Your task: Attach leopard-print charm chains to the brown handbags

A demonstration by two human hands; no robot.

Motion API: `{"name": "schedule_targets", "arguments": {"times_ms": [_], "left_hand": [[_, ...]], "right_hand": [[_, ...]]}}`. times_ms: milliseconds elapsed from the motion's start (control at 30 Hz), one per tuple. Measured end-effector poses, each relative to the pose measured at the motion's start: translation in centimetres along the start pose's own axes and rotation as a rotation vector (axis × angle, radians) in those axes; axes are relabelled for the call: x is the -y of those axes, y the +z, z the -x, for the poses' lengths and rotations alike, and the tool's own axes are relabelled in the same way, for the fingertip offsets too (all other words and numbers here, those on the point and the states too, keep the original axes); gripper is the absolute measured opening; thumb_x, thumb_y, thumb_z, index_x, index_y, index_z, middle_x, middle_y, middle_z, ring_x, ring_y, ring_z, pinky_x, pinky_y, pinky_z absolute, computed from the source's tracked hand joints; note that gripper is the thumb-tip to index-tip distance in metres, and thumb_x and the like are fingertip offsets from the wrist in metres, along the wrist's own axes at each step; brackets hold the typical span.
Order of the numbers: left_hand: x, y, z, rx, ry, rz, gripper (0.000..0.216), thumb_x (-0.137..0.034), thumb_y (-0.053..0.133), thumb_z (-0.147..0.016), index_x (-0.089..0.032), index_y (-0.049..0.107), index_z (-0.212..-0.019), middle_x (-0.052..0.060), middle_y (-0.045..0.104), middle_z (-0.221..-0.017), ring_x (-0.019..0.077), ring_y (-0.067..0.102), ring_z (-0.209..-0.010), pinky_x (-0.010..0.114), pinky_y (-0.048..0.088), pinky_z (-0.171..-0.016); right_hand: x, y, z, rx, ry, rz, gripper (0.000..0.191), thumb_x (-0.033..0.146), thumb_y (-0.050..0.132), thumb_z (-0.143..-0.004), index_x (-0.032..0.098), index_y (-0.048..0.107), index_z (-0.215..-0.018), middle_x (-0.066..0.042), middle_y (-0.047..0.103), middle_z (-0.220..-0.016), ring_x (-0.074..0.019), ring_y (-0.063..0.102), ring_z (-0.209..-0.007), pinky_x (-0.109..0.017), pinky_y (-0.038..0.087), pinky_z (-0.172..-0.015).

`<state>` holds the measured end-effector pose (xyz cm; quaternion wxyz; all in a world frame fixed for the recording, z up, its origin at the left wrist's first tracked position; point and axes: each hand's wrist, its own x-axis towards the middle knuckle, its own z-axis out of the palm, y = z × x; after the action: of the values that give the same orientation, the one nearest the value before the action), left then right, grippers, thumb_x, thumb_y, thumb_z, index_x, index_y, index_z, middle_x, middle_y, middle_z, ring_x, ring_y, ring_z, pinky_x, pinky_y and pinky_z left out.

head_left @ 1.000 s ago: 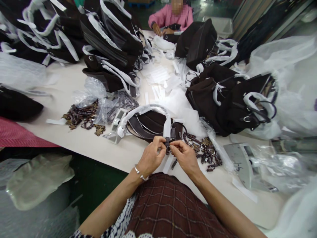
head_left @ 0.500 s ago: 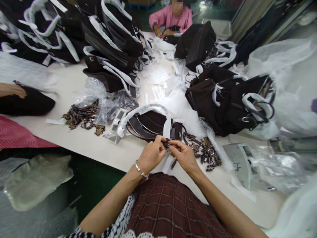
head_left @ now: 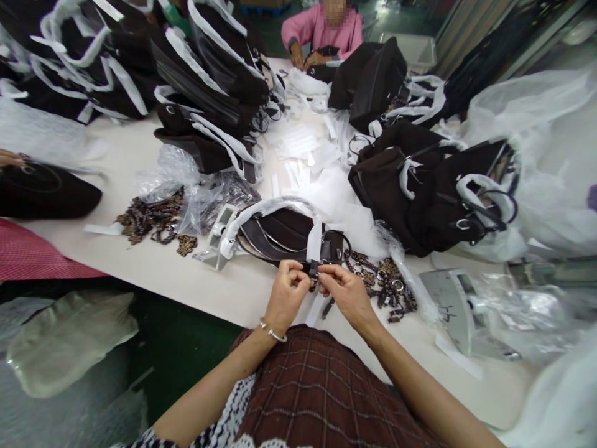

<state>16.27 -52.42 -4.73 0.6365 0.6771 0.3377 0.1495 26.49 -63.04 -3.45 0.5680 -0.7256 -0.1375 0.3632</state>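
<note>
In front of me on the table stands a dark brown handbag (head_left: 275, 239) whose handle (head_left: 275, 204) is wrapped in white padding. At its near edge hangs a small dark strap tab (head_left: 313, 269) with metal on it. My left hand (head_left: 288, 292) is closed, thumb and fingers pinched at the left side of this tab. My right hand (head_left: 342, 289) pinches a small metal fitting at the tab's right side; my fingertips partly hide it. Just right of the bag lies a heap of dark charms with metal rings (head_left: 385, 280).
Several dark bags (head_left: 405, 180) with padded handles stand right and far left. A brown chain pile (head_left: 153, 214) and clear plastic (head_left: 168, 174) lie left. A grey dispenser (head_left: 459, 305) sits right. One co-worker in pink (head_left: 303, 31) sits opposite; another's hand (head_left: 10, 158) touches a bag at left.
My left hand has shifted slightly down and left, its fingers curling more beside the tab. My right hand stays nearly in place. The co-worker's hand at the left edge has drawn back leftward.
</note>
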Motion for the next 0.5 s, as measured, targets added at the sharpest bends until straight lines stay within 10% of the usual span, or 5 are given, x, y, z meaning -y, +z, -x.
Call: {"name": "schedule_targets", "arguments": {"times_ms": [500], "left_hand": [[0.3,0.6,-0.8,0.022,-0.043,0.105,0.025,-0.019,0.061,-0.078,-0.019,0.046,-0.098,-0.002,0.062,-0.076,0.0124,0.060,-0.072,0.026,0.045,-0.072]], "right_hand": [[-1.1,0.4,0.1,-0.051,-0.067,-0.007,0.022,0.032,0.061,-0.082,0.018,0.066,-0.097,-0.002,0.068,-0.076,-0.0148,0.063,-0.063,-0.027,0.052,-0.061]]}}
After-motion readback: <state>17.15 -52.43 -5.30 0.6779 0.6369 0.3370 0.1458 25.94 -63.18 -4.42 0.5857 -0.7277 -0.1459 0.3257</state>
